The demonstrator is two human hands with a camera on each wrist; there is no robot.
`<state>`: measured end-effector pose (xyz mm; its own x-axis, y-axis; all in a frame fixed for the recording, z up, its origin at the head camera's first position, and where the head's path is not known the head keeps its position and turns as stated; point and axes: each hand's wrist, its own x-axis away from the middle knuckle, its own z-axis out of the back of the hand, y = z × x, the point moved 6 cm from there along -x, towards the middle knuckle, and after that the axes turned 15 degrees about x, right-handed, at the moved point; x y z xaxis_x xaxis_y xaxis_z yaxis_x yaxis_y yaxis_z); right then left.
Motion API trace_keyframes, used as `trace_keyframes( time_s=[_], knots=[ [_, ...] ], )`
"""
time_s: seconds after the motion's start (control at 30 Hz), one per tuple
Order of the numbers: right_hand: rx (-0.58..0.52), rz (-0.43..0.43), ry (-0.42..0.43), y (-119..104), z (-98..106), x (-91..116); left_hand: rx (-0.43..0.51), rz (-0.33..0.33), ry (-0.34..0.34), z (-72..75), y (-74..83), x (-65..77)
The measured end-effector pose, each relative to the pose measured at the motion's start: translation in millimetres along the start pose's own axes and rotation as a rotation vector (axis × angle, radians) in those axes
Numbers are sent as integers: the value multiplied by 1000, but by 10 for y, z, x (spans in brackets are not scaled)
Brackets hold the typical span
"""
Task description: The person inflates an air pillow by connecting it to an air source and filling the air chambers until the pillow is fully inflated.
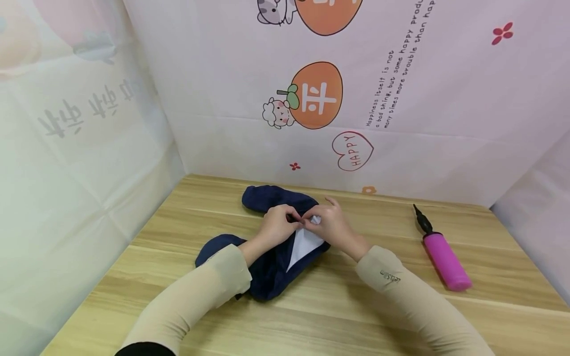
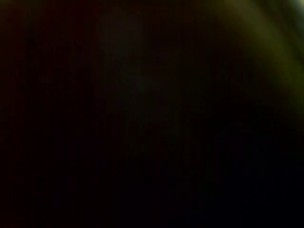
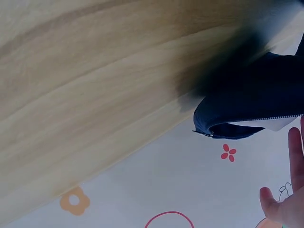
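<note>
A navy U-shaped neck pillow [image 1: 271,277] lies on the table, its two rounded ends toward the left. A zipped opening in its cover shows white material [image 1: 306,244] inside. Fingertips of my left hand [image 1: 277,226] and right hand [image 1: 331,225] meet at this opening, each pinching there; the exact bit between them is hidden. In the right wrist view the zip teeth [image 3: 270,118] run along the parted edge of the navy cover [image 3: 251,95], with fingers of the right hand [image 3: 293,204] beside it. The left wrist view is almost wholly dark.
A pink hand pump [image 1: 447,262] with a black nozzle lies on the right of the wooden table [image 1: 338,316]. Printed cloth [image 1: 231,148] hangs along the table's back edge and at both sides.
</note>
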<state>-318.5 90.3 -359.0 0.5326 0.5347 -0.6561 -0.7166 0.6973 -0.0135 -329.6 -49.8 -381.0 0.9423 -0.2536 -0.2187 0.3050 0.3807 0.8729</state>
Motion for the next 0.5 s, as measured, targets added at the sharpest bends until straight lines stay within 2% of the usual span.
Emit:
trace_keyframes(
  time_s=[0.1,0.2,0.4,0.5],
  knots=[
    [-2,-14,-4,13,6,3,6,-6,7,-3,4,-8],
    [-32,-55,-45,39,-6,-3,-1,-7,13,-2,-14,-14],
    [-225,-296,-195,192,-107,-2,-3,-6,15,0,-40,-29],
    [-257,-356,-246,230,-145,6,1,-2,5,-1,-49,-29]
  ],
)
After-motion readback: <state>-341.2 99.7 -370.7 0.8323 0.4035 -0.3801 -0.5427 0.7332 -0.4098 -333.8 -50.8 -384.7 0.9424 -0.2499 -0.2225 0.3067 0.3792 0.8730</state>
